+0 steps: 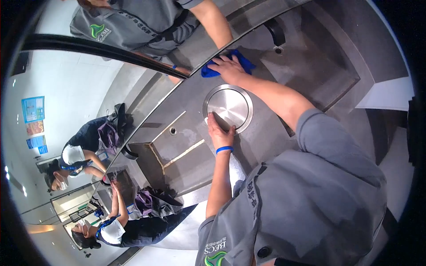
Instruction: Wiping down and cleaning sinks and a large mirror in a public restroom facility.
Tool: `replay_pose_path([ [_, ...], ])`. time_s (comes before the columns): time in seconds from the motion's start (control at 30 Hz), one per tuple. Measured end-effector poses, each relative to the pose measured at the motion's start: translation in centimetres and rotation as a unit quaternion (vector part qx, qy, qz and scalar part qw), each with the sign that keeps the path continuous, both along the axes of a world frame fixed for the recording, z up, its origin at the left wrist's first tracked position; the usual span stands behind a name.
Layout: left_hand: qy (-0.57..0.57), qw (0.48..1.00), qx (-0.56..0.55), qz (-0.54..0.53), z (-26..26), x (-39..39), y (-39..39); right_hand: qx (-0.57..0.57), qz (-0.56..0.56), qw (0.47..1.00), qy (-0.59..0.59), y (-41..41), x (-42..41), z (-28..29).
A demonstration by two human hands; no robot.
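Note:
My right hand (229,69) lies spread over a bunched blue cloth (246,63), holding it down on the grey stone counter at the foot of the mirror. Nearer to me, my left hand (221,132), with a blue band at the wrist, rests its fingertips and thumb on the near edge of a round brushed-steel lid (229,106). That lid is set in the counter within a steel ring. The left hand holds nothing, and its thumb stands apart from the fingers. Part of the cloth is hidden under the right hand.
Sunken basins with drain holes lie on both sides, with a black faucet (275,33) at the right one and another (129,153) at the left. A mirror (139,79) borders the counter. A masked person (113,229) stands farther left, hands over a basin, beside a dark purple bag (151,202).

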State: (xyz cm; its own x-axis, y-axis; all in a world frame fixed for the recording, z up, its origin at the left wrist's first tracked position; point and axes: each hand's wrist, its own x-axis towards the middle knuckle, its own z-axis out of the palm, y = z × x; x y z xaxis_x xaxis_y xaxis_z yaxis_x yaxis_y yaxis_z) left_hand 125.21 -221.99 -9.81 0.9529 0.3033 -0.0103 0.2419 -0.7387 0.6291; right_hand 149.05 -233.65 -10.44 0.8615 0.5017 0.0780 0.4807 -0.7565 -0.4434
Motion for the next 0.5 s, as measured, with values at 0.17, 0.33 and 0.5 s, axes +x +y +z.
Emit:
replay_pose_path([
  [0.17, 0.001, 1.000, 0.010, 0.006, -0.6, -0.5, 0.4, -0.033, 0.102, 0.994, -0.004, -4.5, -3.9, 1.6],
  [0.33, -0.004, 1.000, 0.010, -0.014, -0.7, -0.1, 0.4, -0.030, 0.037, 0.998, -0.038, -4.2, -0.8, -0.1],
  [0.5, -0.001, 1.000, 0.021, 0.002, -0.1, -0.3, 0.2, -0.129, -0.079, 0.988, 0.036, 2.8, 1.7, 1.9],
])
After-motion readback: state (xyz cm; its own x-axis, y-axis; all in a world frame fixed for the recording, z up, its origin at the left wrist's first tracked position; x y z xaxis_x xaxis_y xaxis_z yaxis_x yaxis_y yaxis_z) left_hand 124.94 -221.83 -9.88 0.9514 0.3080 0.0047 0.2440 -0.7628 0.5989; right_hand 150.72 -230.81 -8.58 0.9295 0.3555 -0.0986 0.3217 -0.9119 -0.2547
